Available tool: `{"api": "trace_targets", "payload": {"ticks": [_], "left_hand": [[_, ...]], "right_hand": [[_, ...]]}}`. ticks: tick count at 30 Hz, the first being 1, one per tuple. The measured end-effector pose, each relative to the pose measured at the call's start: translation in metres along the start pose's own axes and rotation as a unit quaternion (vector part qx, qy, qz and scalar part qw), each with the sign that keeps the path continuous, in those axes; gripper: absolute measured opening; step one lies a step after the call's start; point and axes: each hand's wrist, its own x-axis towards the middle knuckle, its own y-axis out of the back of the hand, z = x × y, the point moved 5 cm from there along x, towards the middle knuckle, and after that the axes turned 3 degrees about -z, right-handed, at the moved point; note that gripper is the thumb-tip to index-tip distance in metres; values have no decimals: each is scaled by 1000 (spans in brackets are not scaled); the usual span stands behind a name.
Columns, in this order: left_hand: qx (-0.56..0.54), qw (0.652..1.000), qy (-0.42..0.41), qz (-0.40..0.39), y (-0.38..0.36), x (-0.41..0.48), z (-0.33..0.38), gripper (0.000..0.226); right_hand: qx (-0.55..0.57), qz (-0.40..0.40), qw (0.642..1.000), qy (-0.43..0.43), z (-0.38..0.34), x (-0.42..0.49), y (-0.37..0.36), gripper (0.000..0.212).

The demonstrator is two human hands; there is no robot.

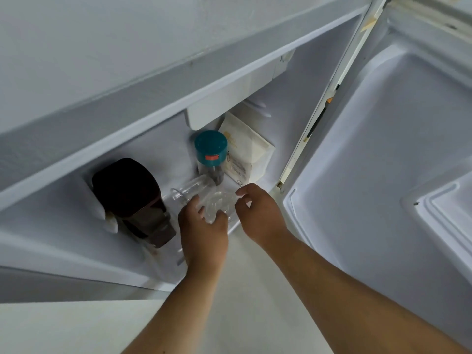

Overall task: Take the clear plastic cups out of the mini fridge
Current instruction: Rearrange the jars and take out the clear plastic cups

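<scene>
— Both arms are reaching in from the front. The left hand [204, 226] has its fingers curled around the nearer of the clear plastic cups [217, 204], which lie on their sides at the front edge of the mini fridge floor [163, 261].

— And the right hand [258, 213]?

— Just beside the cups, fingers bent and parted, thumb near a rim. Whether it touches them, I cannot tell.

— What might go wrong?

— I reckon thin plastic buckles if squeezed. The farther cup [191, 189] lies loose behind; drag the front one and it could roll deeper.

— Toward what?

— The teal-lidded jar [210, 154] stands just behind, with a cream carton [246, 152] nearer the back right corner. The dark container [132, 198] sits along the left side, apart from the cups.
</scene>
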Motion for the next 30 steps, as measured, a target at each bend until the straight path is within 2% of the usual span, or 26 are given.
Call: {"api": "trace_targets", "payload": {"ticks": [2,4,6,8,10,12,16,21,24,30], "left_hand": [[-25,1000,13,2,2,-10,-2,48],[-40,999,37,-6,3,-16,-5,42],[-48,997,53,-16,1,-18,-6,38],[-53,996,61,-28,-1,-18,-5,33],[-58,995,66,-36,-1,-17,-3,28],[-66,995,68,-38,0,-13,-4,26],[-82,990,108,-32,2,-9,-14,27],[-79,979,186,-23,8,-5,-32,53],[-111,968,221,-47,-1,1,-41,60],[-162,954,243,-64,-22,15,-47,59]], "right_hand": [[35,-14,999,-9,-3,1,3,32],[74,-43,996,-36,-7,3,4,56],[114,-73,989,-66,-12,5,5,70],[131,-93,984,-83,-17,7,6,67],[124,-88,985,-80,-21,8,7,55],[95,-58,992,-54,-23,7,7,52],[-27,20,998,58,-35,3,7,68],[-219,18,959,181,-43,1,-11,70],[-261,-6,947,187,-39,5,-18,72],[-279,-9,940,194,-37,11,-22,70]]}}
